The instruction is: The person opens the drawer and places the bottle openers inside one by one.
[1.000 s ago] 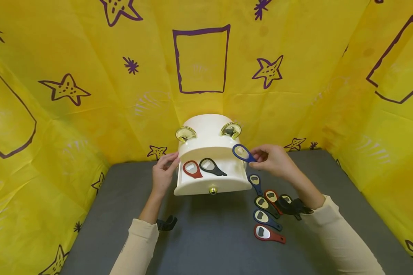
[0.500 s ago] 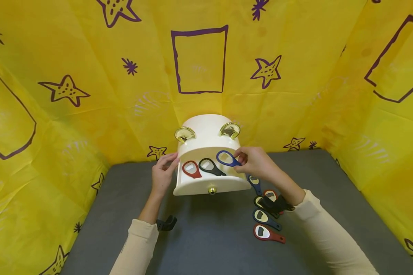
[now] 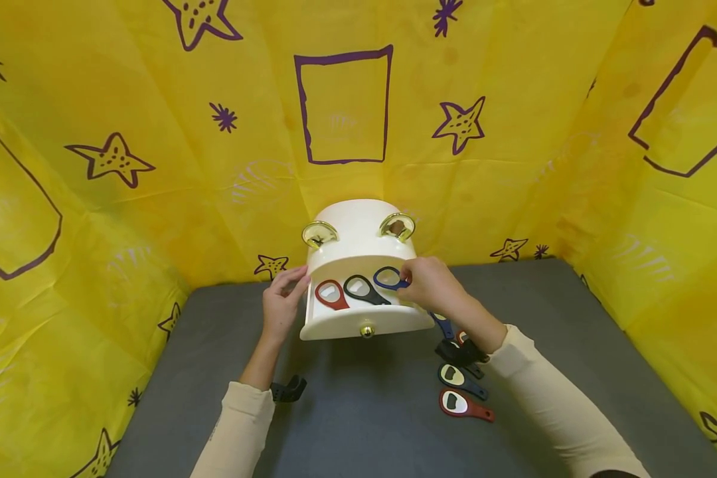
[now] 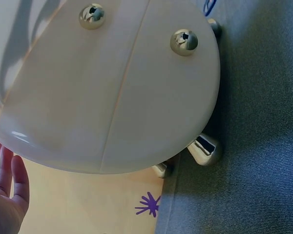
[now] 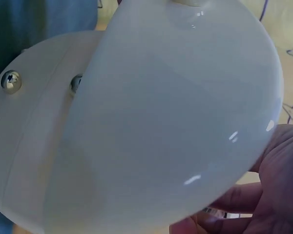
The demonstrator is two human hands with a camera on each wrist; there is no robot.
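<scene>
A white rounded cabinet (image 3: 358, 226) with gold ears has its upper drawer (image 3: 334, 328) pulled out. Inside lie a red bottle opener (image 3: 330, 294) and a black bottle opener (image 3: 358, 287), side by side. My right hand (image 3: 433, 285) pinches the handle of a blue bottle opener (image 3: 388, 277), its round end over the drawer's right part. In the right wrist view the drawer front hides most of that hand's fingers. My left hand (image 3: 281, 307) touches the cabinet's left side with its fingertips; its fingers (image 4: 20, 183) look nearly straight in the left wrist view.
On the grey table (image 3: 346, 411) to the right lie more bottle openers, among them a blue one (image 3: 461, 381) and a red one (image 3: 465, 403); my right wrist partly covers others. A yellow patterned cloth (image 3: 346, 179) stands behind the cabinet and along both sides.
My right hand has moved left with the blue bottle opener, from beside the cabinet to over the drawer, then lowered it slightly. The left hand stays at the cabinet's side.
</scene>
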